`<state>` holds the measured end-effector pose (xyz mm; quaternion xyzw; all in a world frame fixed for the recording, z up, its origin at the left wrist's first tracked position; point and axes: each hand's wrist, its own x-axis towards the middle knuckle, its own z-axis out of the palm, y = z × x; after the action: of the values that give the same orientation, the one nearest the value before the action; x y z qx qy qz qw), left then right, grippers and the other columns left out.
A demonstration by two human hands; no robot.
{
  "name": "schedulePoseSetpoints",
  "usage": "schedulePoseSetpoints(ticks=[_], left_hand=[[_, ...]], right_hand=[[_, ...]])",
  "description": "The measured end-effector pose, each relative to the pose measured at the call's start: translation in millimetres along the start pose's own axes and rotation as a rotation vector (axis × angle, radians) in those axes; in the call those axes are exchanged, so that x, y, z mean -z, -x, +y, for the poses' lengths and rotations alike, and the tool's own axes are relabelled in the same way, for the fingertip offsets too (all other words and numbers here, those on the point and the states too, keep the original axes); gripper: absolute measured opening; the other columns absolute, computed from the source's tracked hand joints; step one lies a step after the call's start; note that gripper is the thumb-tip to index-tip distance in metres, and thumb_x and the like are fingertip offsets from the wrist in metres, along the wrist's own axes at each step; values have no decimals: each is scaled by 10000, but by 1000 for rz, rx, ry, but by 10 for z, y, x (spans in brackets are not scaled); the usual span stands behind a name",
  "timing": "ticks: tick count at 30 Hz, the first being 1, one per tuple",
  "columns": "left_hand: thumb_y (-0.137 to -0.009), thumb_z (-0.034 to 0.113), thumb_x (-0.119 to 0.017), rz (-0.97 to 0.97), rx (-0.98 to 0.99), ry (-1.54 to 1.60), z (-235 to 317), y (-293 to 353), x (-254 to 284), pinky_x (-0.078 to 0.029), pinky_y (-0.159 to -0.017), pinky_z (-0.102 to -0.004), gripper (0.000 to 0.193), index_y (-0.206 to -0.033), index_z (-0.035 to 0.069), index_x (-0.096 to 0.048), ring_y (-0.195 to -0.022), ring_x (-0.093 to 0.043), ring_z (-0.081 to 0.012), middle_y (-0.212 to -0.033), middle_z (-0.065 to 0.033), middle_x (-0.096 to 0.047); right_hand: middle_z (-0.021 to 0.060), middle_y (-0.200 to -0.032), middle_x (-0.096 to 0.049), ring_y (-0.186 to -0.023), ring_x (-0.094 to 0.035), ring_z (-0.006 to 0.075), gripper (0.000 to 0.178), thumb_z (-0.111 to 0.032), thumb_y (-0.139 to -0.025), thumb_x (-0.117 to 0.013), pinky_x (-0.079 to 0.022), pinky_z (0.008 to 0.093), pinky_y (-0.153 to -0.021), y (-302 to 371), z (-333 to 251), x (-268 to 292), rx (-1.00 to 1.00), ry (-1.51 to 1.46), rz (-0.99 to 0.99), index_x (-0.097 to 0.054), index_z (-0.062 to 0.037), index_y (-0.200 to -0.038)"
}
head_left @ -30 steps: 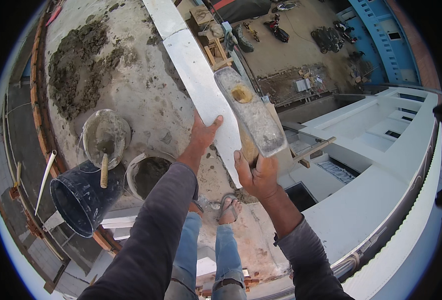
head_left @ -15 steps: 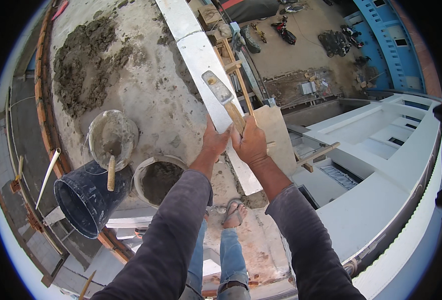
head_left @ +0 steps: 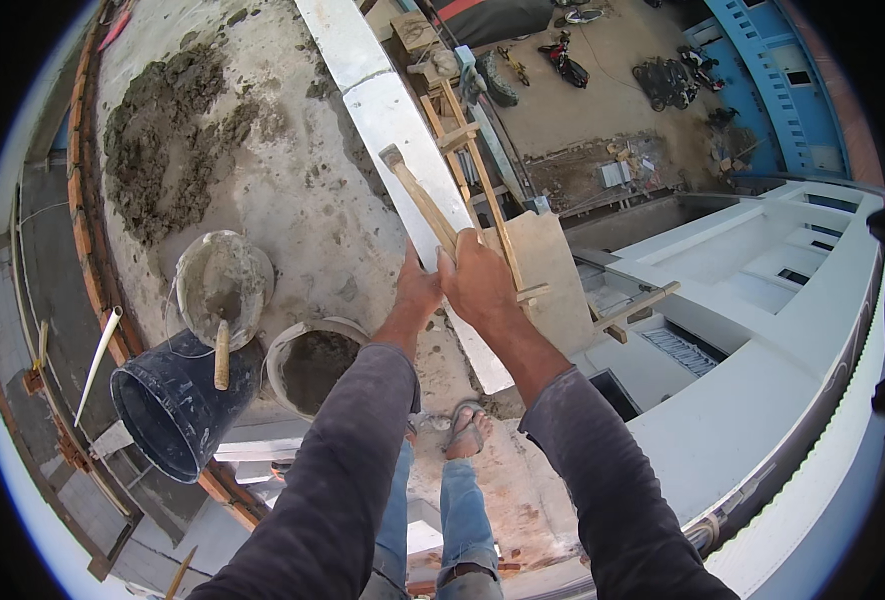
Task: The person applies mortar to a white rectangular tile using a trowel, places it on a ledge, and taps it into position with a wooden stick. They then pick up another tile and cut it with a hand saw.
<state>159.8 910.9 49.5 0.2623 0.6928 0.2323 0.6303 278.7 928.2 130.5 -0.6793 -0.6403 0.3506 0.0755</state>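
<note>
My right hand [head_left: 481, 285] is shut on a long wooden float [head_left: 421, 200], which shows edge-on and points up and left over the white plastered ledge [head_left: 363, 70]. My left hand [head_left: 418, 295] is pressed close beside the right one at the float's near end, over the ledge. Its fingers are hidden, so its grip is unclear. Both grey sleeves come in from the lower edge.
On the concrete roof to the left are a mortar pile [head_left: 163, 140], a metal pan [head_left: 225, 280] with a trowel [head_left: 221, 355], a black bucket [head_left: 168, 410] and a pale bucket of mortar [head_left: 313, 365]. A wooden ladder [head_left: 478, 170] stands beyond the ledge. Right of it is a long drop to the yard.
The float has turned from lying face-up on the ledge to edge-on and moved up the ledge. My left hand has left its flat rest and come beside the right hand.
</note>
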Motion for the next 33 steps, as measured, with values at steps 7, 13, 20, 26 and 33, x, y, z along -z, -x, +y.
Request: schedulePoseSetpoints(ticks=[7,13,20,26,33], left_hand=[[-980,263,-799,-49,68,-17,-1,-41,36,-467,-1138,-409,909,-1682,108,-243,-1407,-560,-290,-1557,-142,-550],[-974,259,-804,-214,49,549,7,-193,40,-413,-1182,-413,905,-1687,178,-253,-1459,-490,-255,-1613,-115,-490],[-956,340,-815,-94,15,70,-275,-188,53,-432,-1169,-414,951,-1694,184,-236,-1436,-513,-260,-1611,-129,-488],[-963,316,-798,-68,71,60,-187,-180,66,-498,-1116,-431,994,-1710,148,-163,-1390,-562,-301,-1580,-174,-503],[-903,340,-855,-55,73,-93,-132,278,-76,-555,-1045,-495,1084,-1702,116,-159,-1342,-581,-347,-1524,-208,-518]], right_hand=[[263,-901,-732,-891,-750,449,362,-277,-1032,-637,-595,560,-792,-344,-165,78,-53,100,-22,-536,41,-1170],[257,-936,-743,-877,-754,450,342,-288,-1025,-648,-606,535,-762,-318,-292,-13,106,-47,83,-526,15,-1127],[265,-1015,-758,-993,-755,428,319,-265,-1015,-654,-601,518,-856,-632,-366,96,-150,122,-76,-558,-3,-1170],[191,-780,-701,-613,-700,282,303,-262,-1056,-631,-536,442,-576,960,-82,-148,-347,-493,-91,-528,24,-1062],[-17,-699,-493,-522,-495,100,134,-204,-1047,-593,-446,303,-470,4310,510,-253,-1461,-1855,55,-538,-100,-983]])
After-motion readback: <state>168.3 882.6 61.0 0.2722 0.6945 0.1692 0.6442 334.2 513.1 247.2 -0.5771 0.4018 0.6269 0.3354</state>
